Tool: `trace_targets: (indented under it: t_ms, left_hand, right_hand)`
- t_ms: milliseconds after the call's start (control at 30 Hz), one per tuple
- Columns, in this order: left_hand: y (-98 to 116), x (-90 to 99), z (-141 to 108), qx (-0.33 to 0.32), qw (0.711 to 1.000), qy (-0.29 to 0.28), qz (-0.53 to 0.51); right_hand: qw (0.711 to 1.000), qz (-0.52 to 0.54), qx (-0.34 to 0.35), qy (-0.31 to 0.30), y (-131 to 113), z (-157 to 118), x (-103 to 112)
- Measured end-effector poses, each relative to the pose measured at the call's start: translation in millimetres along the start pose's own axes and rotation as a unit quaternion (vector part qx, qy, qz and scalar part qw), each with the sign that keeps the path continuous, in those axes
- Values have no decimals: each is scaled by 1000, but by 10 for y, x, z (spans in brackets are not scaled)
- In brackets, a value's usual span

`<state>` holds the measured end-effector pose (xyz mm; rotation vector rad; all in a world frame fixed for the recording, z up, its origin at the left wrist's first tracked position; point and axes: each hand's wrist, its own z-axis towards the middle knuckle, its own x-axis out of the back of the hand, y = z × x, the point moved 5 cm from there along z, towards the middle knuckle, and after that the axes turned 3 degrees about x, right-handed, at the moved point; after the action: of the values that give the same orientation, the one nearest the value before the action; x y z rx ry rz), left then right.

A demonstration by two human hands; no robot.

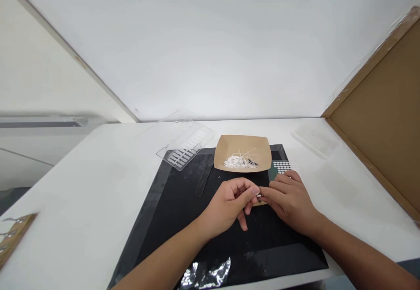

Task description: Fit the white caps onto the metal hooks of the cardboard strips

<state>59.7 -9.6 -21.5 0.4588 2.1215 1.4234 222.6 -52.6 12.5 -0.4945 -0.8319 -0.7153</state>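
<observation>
My left hand (pixel 234 198) is closed in a pinch above the black mat (pixel 177 220), its fingertips on a small white piece (pixel 259 195). Facing it, my right hand (pixel 288 198) has its index finger and thumb pressed together at the same spot, where the fingers hide what they hold. Below the fingertips a strip of tan, wood-like material (pixel 260 203) shows in part. Beside the right hand lies a sheet of white round dots (pixel 284 165) on a dark green backing. Behind both hands stands a brown paper tray (pixel 243 141) holding white scraps (pixel 239 162) and thin sticks.
A clear plastic case (pixel 187 148) with white pieces in its slots lies at the back left. Near it rests a dark flat strip (pixel 204 176). A translucent lid (pixel 315 140) is at the back right, by a cardboard panel (pixel 380 119). A wooden clipboard-like object (pixel 16 237) sits far left.
</observation>
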Motion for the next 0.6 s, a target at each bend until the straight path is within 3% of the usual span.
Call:
trace_targets:
  t_ms: [167, 300, 400, 467, 600]
  left_hand:
    - [41, 36, 1, -15, 999, 36, 5]
    - [155, 203, -26, -100, 981, 124, 113]
    - [310, 386, -76, -208, 923, 224, 233]
    - [418, 480, -109, -280, 859, 280, 325]
    - [510, 630, -107, -353, 770, 343, 405]
  right_hand:
    - [1000, 8, 2, -3, -14, 6, 2]
    - [1000, 26, -8, -5, -23, 19, 19]
    - [999, 40, -16, 1, -31, 26, 30]
    - [999, 48, -18, 2, -39, 26, 26]
    - [999, 49, -16, -5, -52, 19, -6]
